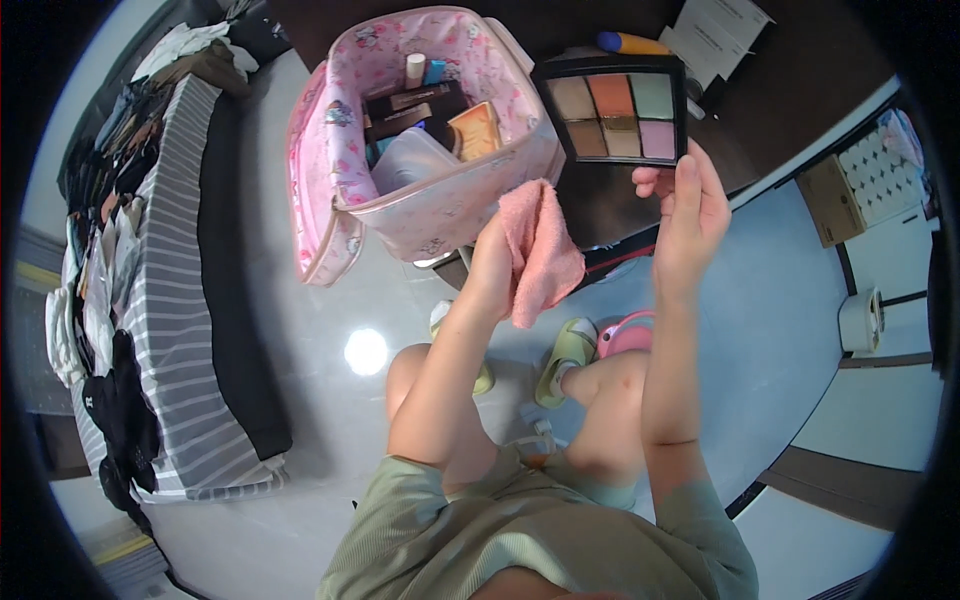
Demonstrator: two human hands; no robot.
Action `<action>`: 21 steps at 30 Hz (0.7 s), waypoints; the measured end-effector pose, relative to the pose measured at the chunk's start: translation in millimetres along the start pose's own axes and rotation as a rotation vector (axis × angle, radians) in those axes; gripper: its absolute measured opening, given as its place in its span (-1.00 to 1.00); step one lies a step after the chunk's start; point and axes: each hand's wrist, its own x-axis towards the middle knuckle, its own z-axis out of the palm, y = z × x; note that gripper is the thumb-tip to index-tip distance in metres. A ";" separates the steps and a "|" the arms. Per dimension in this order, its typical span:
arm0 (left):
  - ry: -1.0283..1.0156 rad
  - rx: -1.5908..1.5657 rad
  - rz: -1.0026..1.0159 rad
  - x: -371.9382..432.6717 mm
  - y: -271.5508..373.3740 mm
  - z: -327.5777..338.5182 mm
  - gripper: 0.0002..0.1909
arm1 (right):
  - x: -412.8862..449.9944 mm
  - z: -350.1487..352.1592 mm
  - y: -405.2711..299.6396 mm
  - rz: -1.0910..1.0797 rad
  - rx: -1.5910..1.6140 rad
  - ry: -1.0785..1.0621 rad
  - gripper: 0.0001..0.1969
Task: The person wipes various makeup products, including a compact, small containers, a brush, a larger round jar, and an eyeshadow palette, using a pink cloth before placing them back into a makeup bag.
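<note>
My left hand (495,262) grips a folded pink terry cloth (541,251) just in front of an open cosmetic bag (450,217) with a pink floral lining. My right hand (690,199) holds an open makeup palette (615,112) by its lower right corner, several coloured pans facing up. Inside the bag lie dark boxes (416,105), a translucent plastic container (412,159), an orange packet (476,131) and a white-capped tube (415,69). Part of my left hand is hidden behind the cloth.
Behind the palette, a blue-and-orange tube (634,43) and white boxes (716,37) rest on the dark table (810,52). A striped bed (172,300) bearing piled clothes stands at the left. A pink round object (626,332) is on the floor by my slipper (562,360).
</note>
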 end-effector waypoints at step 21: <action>-0.116 -0.056 0.058 -5.4 13.9 4.7 -0.63 | 49.0 70.1 -3.2 -0.369 -0.668 -0.747 -0.83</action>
